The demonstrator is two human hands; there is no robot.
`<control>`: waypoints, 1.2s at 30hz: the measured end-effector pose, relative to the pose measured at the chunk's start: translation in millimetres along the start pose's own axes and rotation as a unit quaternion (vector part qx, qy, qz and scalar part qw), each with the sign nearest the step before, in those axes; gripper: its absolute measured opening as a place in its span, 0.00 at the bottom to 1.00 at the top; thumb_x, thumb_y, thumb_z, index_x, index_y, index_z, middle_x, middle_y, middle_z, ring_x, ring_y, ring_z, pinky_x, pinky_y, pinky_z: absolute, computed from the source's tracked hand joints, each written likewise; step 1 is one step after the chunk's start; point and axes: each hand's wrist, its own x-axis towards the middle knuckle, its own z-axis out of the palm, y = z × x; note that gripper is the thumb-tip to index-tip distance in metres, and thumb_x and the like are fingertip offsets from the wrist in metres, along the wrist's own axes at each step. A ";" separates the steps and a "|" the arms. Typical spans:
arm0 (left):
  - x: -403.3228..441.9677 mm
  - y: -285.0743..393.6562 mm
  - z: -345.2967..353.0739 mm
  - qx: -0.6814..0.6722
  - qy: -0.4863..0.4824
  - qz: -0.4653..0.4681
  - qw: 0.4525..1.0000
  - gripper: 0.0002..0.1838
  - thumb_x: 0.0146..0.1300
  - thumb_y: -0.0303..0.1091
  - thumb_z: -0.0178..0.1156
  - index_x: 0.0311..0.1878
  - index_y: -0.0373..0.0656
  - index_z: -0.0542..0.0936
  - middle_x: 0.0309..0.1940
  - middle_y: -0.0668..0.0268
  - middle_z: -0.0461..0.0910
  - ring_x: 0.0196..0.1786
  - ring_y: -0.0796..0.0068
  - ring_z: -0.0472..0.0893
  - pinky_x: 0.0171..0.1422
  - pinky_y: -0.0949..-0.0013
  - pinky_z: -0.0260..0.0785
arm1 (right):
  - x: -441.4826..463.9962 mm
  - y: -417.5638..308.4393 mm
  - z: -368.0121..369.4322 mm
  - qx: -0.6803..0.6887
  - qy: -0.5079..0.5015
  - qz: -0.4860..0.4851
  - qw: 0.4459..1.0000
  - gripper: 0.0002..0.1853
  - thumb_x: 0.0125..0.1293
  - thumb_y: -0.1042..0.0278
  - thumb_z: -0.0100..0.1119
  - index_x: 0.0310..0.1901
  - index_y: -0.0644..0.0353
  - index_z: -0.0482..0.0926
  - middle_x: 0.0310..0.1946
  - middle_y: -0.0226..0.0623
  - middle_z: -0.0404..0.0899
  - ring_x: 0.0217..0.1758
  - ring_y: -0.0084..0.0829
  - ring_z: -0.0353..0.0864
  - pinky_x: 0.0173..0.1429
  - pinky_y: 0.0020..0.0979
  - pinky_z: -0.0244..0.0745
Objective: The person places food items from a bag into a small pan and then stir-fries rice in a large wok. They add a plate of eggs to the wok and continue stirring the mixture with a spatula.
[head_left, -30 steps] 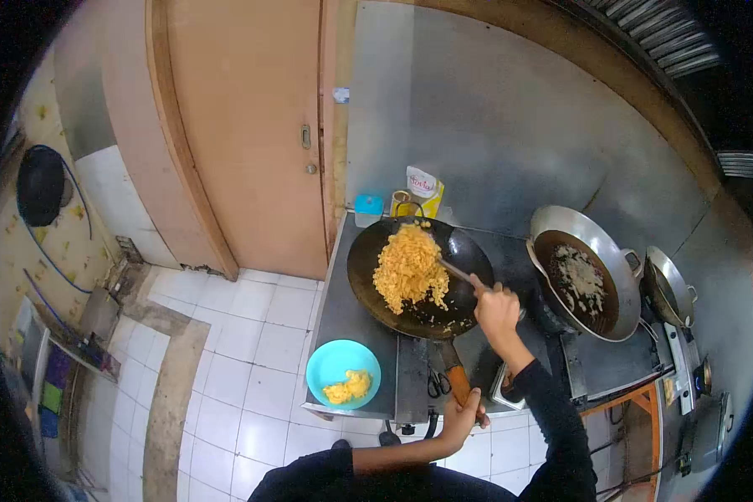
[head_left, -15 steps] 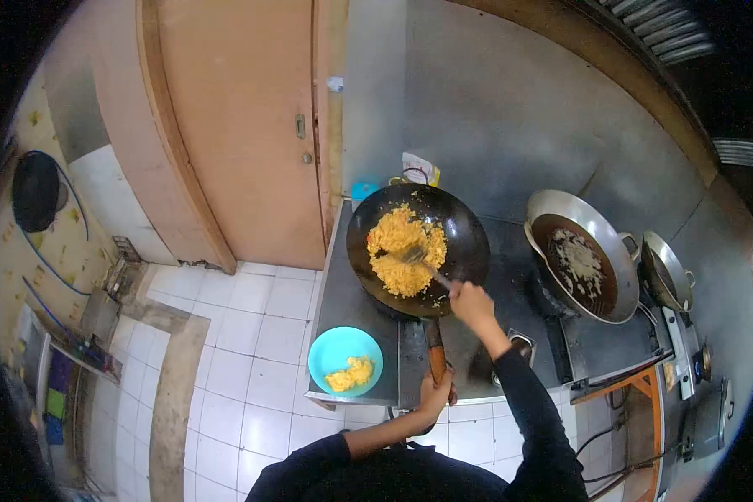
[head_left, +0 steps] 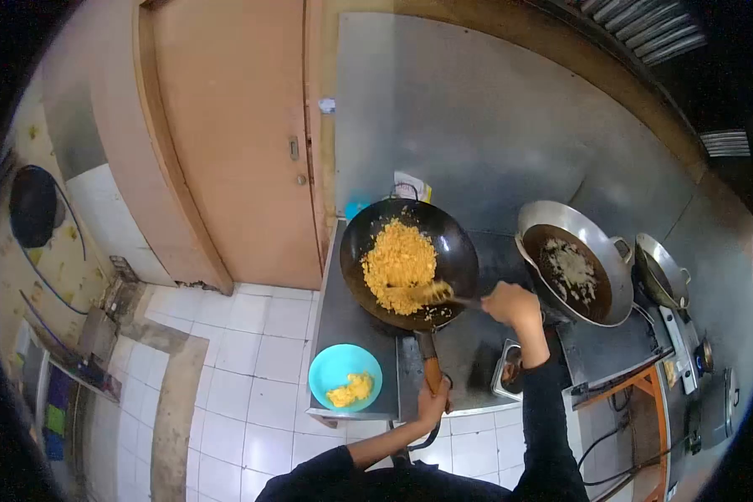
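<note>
A black wok (head_left: 455, 247) rests on the stove, its wooden handle (head_left: 432, 372) pointing toward me. My left hand (head_left: 432, 403) is closed around that handle. Orange-yellow fried rice (head_left: 399, 258) lies heaped in the wok's left and middle. My right hand (head_left: 514, 305) grips a spatula (head_left: 468, 301) just right of the wok rim. The spatula's head is in the lower part of the rice, partly covered by grains. Left of my left hand, a turquoise bowl (head_left: 322, 372) holds some yellow scrambled egg (head_left: 350, 391).
To the right, a large metal wok (head_left: 544, 216) holds dark oil with pale bits frying. A smaller pan (head_left: 669, 284) stands beyond it. A small metal container (head_left: 507, 370) sits at the counter's front edge. A white packet (head_left: 412, 186) stands behind the black wok.
My right hand has moved right and slightly down in the view, drawing the spatula to the lower part of the wok. The rice has shifted. My left hand stays on the handle.
</note>
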 end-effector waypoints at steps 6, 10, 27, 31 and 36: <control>-55.9 67.2 27.1 -0.140 -0.066 -0.055 0.986 0.12 0.62 0.37 0.52 0.37 0.41 0.61 0.16 0.64 0.67 0.12 0.70 0.71 0.11 0.70 0.60 | -10.2 -47.6 11.4 0.109 0.106 0.037 0.988 0.16 0.54 0.53 0.56 0.42 0.50 0.78 0.34 0.47 0.79 0.38 0.44 0.79 0.44 0.40 0.73; -56.0 67.8 17.3 -0.140 -0.084 -0.071 0.984 0.12 0.62 0.38 0.52 0.38 0.41 0.62 0.17 0.64 0.68 0.12 0.71 0.71 0.11 0.70 0.60 | -12.5 -35.8 34.5 0.033 0.252 -0.042 0.966 0.15 0.54 0.59 0.56 0.45 0.44 0.79 0.21 0.43 0.77 0.26 0.40 0.79 0.33 0.38 0.73; -30.8 21.5 23.0 -0.076 -0.016 -0.028 0.997 0.12 0.62 0.39 0.52 0.35 0.40 0.64 0.16 0.66 0.66 0.12 0.73 0.69 0.13 0.69 0.60 | -2.6 -58.0 11.8 0.122 0.076 0.020 0.989 0.16 0.57 0.56 0.49 0.39 0.59 0.77 0.38 0.49 0.78 0.43 0.49 0.77 0.47 0.42 0.73; -2.3 3.8 1.0 -0.048 -0.008 -0.028 0.998 0.11 0.61 0.37 0.52 0.36 0.41 0.63 0.14 0.66 0.66 0.11 0.74 0.68 0.12 0.70 0.60 | -44.6 -38.9 -82.1 0.064 -0.052 0.028 0.996 0.20 0.53 0.53 0.57 0.38 0.64 0.78 0.32 0.55 0.78 0.40 0.45 0.79 0.43 0.40 0.74; -32.9 35.2 16.2 -0.062 -0.001 -0.015 0.998 0.11 0.60 0.36 0.52 0.36 0.41 0.63 0.13 0.66 0.66 0.10 0.74 0.68 0.10 0.71 0.59 | -6.8 -69.8 -18.3 0.101 0.046 0.055 0.992 0.20 0.57 0.53 0.50 0.41 0.62 0.76 0.39 0.51 0.77 0.46 0.46 0.77 0.50 0.41 0.71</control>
